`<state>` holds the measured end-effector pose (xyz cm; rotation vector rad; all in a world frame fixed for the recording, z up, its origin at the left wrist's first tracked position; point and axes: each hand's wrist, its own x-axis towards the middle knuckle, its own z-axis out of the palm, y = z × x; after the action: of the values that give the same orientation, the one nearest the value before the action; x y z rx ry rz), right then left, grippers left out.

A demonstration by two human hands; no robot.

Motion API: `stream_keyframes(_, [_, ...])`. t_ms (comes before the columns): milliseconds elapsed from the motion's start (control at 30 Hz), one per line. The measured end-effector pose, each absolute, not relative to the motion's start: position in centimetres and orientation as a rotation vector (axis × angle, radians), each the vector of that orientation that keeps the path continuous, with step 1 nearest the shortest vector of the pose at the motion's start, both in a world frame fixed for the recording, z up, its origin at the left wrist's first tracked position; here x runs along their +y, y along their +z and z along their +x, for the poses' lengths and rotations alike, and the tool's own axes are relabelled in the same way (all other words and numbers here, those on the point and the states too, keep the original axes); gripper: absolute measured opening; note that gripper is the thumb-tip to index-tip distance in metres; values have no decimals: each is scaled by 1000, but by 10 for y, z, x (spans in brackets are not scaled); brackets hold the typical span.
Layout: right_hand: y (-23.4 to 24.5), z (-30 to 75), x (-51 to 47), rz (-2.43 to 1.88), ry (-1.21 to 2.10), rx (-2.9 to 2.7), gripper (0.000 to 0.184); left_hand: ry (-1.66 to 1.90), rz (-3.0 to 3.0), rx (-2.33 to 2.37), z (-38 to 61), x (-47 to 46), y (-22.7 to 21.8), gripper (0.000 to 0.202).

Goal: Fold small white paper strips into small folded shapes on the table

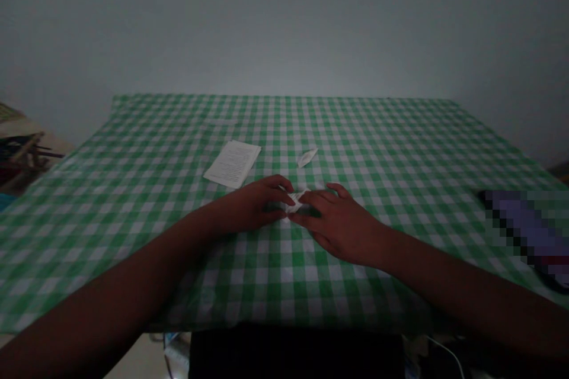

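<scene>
A small white folded piece of paper [297,201] lies on the green-and-white checked tablecloth [382,148] near the table's middle. My left hand [253,204] comes in from the left, its fingertips pinching the paper's left side. From the right, my right hand [340,219] rests palm down, with its fingers pressed on the paper's right side. Both hands partly cover the paper.
A white printed sheet [233,163] lies just beyond my left hand. A small white paper scrap [307,157] sits behind the hands. A dark, blurred-out object [528,231] is at the right edge. A pale wall stands behind the table; clutter shows at far left [20,154].
</scene>
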<state>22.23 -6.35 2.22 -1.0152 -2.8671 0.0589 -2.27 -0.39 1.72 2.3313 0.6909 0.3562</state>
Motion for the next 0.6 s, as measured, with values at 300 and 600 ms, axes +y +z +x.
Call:
stream_keyframes(300, [24, 221, -65, -1019, 30, -2879, 42, 357, 2317, 656, -26, -1, 15, 33])
stream_keyframes(600, [22, 221, -65, -1023, -12, -2891, 41, 374, 2316, 655, -25, -2, 16, 31])
